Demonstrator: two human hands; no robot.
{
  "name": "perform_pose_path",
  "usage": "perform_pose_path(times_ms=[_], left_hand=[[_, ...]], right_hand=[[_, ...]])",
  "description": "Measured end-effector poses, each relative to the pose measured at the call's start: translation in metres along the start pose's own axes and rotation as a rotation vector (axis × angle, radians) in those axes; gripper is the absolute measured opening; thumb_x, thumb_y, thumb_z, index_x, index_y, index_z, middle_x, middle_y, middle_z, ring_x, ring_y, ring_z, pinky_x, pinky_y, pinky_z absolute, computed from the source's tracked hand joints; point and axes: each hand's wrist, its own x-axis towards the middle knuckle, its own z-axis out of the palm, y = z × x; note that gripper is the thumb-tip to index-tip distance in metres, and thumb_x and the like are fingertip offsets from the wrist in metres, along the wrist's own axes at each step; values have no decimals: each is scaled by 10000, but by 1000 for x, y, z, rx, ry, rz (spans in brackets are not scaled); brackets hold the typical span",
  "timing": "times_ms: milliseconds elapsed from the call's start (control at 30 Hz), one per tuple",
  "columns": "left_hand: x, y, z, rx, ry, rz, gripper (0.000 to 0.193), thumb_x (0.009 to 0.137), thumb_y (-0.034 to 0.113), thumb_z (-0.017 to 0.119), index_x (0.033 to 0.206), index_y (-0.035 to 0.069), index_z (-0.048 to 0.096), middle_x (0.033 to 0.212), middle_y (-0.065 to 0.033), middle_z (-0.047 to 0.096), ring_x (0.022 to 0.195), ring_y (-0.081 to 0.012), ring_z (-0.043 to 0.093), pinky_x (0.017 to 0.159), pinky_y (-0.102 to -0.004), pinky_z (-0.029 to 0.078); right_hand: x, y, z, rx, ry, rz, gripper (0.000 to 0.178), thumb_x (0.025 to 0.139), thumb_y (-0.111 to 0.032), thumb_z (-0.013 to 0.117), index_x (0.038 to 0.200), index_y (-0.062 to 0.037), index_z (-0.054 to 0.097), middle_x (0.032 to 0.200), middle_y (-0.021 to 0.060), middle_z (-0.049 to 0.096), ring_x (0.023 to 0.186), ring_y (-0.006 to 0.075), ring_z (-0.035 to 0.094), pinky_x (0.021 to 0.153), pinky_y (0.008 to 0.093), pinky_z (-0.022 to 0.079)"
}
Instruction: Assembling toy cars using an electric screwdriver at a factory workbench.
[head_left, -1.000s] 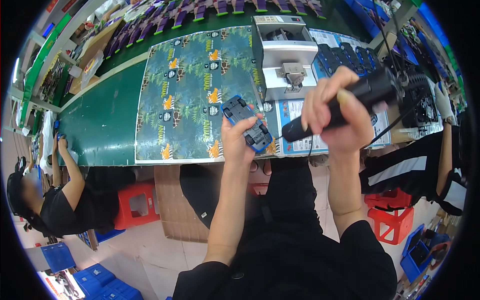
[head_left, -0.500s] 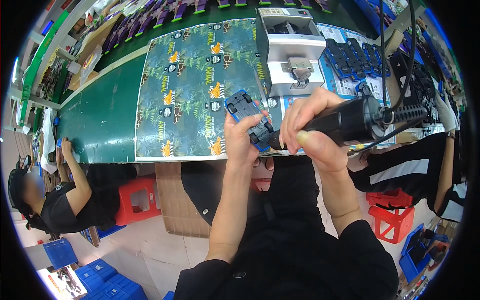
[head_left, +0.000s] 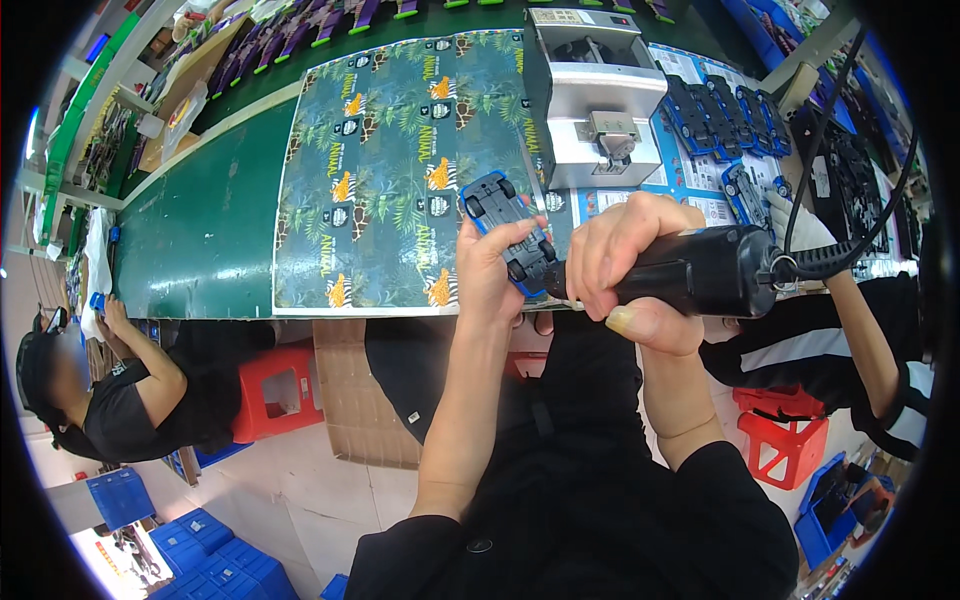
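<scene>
My left hand is closed round a blue toy car, turned so its black underside and wheels face up. My right hand wraps round a black electric screwdriver with a cord at its back end. The tool lies nearly level, and its tip meets the end of the car nearest me. Exactly where the tip sits on the underside is hidden. Both hands are just above the table's front edge, over a sheet printed with animals and leaves.
A silver metal machine stands behind my right hand. Several blue cars with black undersides lie right of it. A co-worker's gloved hand reaches in there. Purple-and-green parts line the back. Another person sits at left.
The co-worker's gloved hand has come in from the right to the blue cars, where one car now lies nearer. My hands still hold the car and screwdriver; the view has shifted slightly.
</scene>
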Motion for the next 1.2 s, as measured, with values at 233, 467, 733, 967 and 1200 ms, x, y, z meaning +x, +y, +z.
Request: perform_pose_path(times_ms=[233,467,733,967,1200], left_hand=[[1,-2,5,5,-17,24,390,764,-85,632,1125,2,512,1004,-129,630,804,-234,674,679,-373,580],[-3,12,-5,-100,-64,-43,272,906,210,679,1115,66,580,957,-83,633,787,-209,660,661,-366,565],[24,56,10,1399,-494,1021,642,657,561,804,1009,54,626,957,-94,636,886,-265,631,749,-365,497],[39,162,-77,2236,-814,1178,861,587,830,615,1056,108,630,975,-59,600,949,-250,587,861,-443,431],[-21,278,-149,2478,-90,1078,979,648,713,690,1359,78,468,1405,-187,449,1324,-348,409,1108,-583,241]], right_hand=[[-4,-3,5,69,110,-3,319,714,-204,759,841,-32,522,614,62,557,491,151,535,521,297,485],[-7,-9,14,187,128,34,239,702,-111,792,782,-20,586,668,82,610,608,181,596,604,291,484],[-66,-19,-100,-194,197,-124,331,939,-342,541,975,-15,507,724,78,450,680,169,430,602,291,339],[-75,0,-196,-254,391,-38,194,1006,-170,477,934,2,531,746,33,388,685,134,394,704,289,357],[-72,2,-166,-228,397,-43,103,977,-109,520,936,-16,537,740,43,434,652,126,421,618,272,359]])
